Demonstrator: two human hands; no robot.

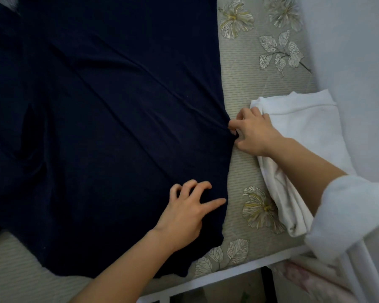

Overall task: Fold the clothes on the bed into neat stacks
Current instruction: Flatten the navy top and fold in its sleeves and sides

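- A navy garment (109, 119) is spread over the left and middle of the patterned bed cover (245, 88), its right edge running from far to near. Long creases are drawn across it toward the right hand (255, 133).
- That right edge is pinched between the thumb and bent fingers of the right hand, roughly halfway along.
- The left hand (184, 208) is laid on the cloth by its near right corner, fingers spread and arched, tips pressed down. No fold is seen caught between them.
- The fabric is judged thin, soft and light, with some slip. It is likely to sag and bunch if lifted at one point, so it is best taken at edges or corners with both hands.
- A folded white garment (304, 125) is seen just right of the right hand, partly under the wrist.
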